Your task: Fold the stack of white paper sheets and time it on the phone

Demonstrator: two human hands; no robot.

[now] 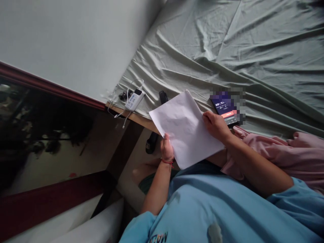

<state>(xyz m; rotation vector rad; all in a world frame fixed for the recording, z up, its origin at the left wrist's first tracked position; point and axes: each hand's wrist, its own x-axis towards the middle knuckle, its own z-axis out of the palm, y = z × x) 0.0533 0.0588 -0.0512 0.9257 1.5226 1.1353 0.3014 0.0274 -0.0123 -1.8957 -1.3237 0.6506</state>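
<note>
A white sheet of paper (187,130), perhaps more than one layer, is held up in front of my body. My left hand (167,149), with a red string around its wrist, grips the sheet's lower left edge, thumb on top. On the opposite edge, my right hand (216,125) pinches the paper, its fingers curled. The paper's surface looks blank and slightly wrinkled. Just beyond my right hand lies a phone (225,106), its lit screen showing a timer.
A pale green sheet (253,60) covers the bed. Near its left edge lie a white power bank (135,100) with cables and a dark strap-like object (163,97). Pink cloth (273,148) is bunched at the right. A dark window (45,141) opens at the left.
</note>
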